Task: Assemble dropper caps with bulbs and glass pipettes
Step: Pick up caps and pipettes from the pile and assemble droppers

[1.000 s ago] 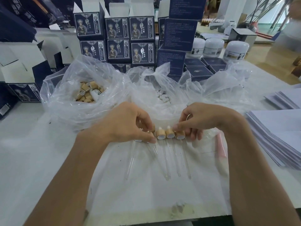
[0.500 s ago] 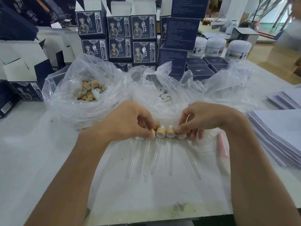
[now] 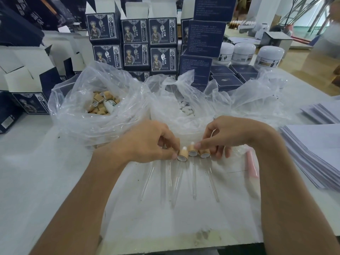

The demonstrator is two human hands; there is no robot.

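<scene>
Head view: a row of wood-toned dropper caps (image 3: pixel 192 153), white bulbs already seated in them, is held side by side above the white surface (image 3: pixel 36 181) at mid-scene, between a left hand (image 3: pixel 147 142) and a right hand (image 3: pixel 233 133). The left fingers (image 3: pixel 173 155) are pinched on the left end of the row, the right fingers (image 3: pixel 197 145) curled over the caps at its right end. Glass pipettes (image 3: pixel 194 181) hang from the caps, their long axes running from the row toward the near edge and fanning slightly apart, with the tips resting on or just over the surface; which cannot be told. Both hands are equally close to the row, one at each end. At far left a clear bag of loose caps (image 3: pixel 100 105) is seen, beside it a bag of white bulbs (image 3: pixel 184 107); navy boxes (image 3: pixel 135 43) are stacked behind. The next move is judged to depend on the row being kept level while the pipettes point nearward.
</scene>
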